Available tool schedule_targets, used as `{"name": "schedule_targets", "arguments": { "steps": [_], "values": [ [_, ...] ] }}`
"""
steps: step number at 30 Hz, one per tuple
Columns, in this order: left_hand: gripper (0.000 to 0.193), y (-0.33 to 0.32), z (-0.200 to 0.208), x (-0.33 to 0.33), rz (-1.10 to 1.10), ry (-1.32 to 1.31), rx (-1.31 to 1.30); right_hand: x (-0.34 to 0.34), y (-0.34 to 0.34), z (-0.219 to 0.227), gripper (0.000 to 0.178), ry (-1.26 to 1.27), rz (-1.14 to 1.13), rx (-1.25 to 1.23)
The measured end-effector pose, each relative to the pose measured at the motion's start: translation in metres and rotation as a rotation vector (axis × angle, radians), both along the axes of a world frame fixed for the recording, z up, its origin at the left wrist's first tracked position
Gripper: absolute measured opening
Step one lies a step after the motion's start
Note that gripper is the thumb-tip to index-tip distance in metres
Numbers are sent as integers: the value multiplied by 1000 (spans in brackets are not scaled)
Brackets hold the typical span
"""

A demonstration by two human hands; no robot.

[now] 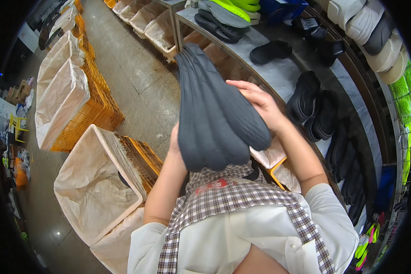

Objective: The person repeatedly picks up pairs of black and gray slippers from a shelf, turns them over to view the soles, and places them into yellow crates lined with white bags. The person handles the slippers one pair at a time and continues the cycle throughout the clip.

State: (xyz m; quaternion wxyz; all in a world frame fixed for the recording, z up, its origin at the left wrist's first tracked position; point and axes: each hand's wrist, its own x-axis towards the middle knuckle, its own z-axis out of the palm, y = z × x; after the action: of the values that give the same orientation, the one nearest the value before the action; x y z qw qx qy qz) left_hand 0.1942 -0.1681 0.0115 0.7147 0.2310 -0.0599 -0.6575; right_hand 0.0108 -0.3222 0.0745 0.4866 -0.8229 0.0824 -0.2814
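A fanned bundle of dark grey shoe soles (212,123) is held up before my chest, between both hands. My left hand (174,144) grips its left side, with most of the fingers hidden behind the soles. On the other side my right hand (262,104) presses against the bundle's right edge, fingers closed along it and pointing to the left. Several soles lie side by side in the bundle, their broad rounded ends toward me and their narrower ends away.
To the right a curved metal-edged bench (278,80) carries black soles (322,109) and, farther off, neon yellow-green and grey soles (226,13). Cloth-lined orange crates (100,182) stand on my left. More lined crates (157,29) sit beyond the walkway. Pale soles (360,20) line the upper right rack.
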Motion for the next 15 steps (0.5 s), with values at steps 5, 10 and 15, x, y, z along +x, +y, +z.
{"name": "schedule_targets", "arguments": {
  "steps": [5,10,15],
  "values": [
    [45,9,-2,17,-20,7,-118,-17,18,1,48,81,29,1040],
    [50,16,-3,15,-63,149,-58,-16,46,-6,80,131,5,842],
    [55,12,-5,12,-90,-101,-171,-16,60,-6,85,120,-2,719]
  ]
}}
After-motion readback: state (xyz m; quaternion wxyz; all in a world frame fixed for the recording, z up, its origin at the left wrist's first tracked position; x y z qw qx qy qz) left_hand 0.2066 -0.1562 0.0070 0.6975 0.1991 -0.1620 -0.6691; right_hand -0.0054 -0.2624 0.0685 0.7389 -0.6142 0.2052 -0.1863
